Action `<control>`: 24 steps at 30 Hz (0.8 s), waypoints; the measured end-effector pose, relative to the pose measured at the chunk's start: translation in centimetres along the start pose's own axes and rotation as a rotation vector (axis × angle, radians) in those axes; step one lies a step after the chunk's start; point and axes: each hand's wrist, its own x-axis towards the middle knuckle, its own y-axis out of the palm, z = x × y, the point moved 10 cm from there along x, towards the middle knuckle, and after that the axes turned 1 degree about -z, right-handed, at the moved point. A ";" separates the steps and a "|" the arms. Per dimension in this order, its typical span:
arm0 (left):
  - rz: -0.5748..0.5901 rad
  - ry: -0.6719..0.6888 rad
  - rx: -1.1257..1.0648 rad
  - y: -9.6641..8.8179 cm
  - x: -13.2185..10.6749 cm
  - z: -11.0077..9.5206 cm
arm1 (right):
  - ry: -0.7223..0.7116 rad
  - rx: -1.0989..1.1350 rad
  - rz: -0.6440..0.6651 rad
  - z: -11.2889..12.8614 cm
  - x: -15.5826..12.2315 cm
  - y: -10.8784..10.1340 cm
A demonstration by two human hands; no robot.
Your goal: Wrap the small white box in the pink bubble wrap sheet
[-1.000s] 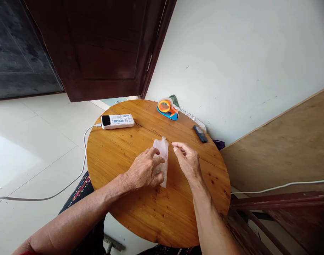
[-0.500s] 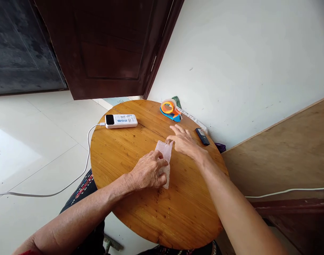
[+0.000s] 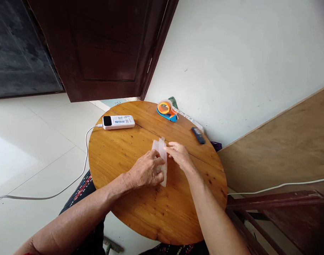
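Note:
A small clear plastic packet (image 3: 161, 150) lies on the round wooden table (image 3: 140, 212). My left hand (image 3: 146, 171) presses down on its near part with bent fingers. My right hand (image 3: 179, 154) touches the packet's right edge near its top, thumb and forefinger pinched together there. The packet's lower half is partly hidden under my left hand.
On the table's far side lie a white power bank (image 3: 118, 122) with a white cable (image 3: 71, 180) trailing to the floor, an orange and blue tape dispenser (image 3: 166, 109), and a small dark phone (image 3: 198, 135). A white wall, dark door and wooden board surround the table.
My right hand reached out past the packet toward the far side of the table, then came back and now pinches the packet's right edge. My left hand has stayed on the packet.

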 end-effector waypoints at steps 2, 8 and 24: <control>0.011 -0.006 -0.007 0.0 0.0 -0.1 | -0.030 0.024 0.009 0.5 0.4 0.5; 0.015 -0.015 -0.023 -0.1 -0.1 -0.1 | -0.016 0.181 0.177 0.6 -0.2 2.3; 0.041 0.038 0.364 -0.4 -0.7 -1.2 | -0.238 0.392 -0.122 0.8 -0.7 1.1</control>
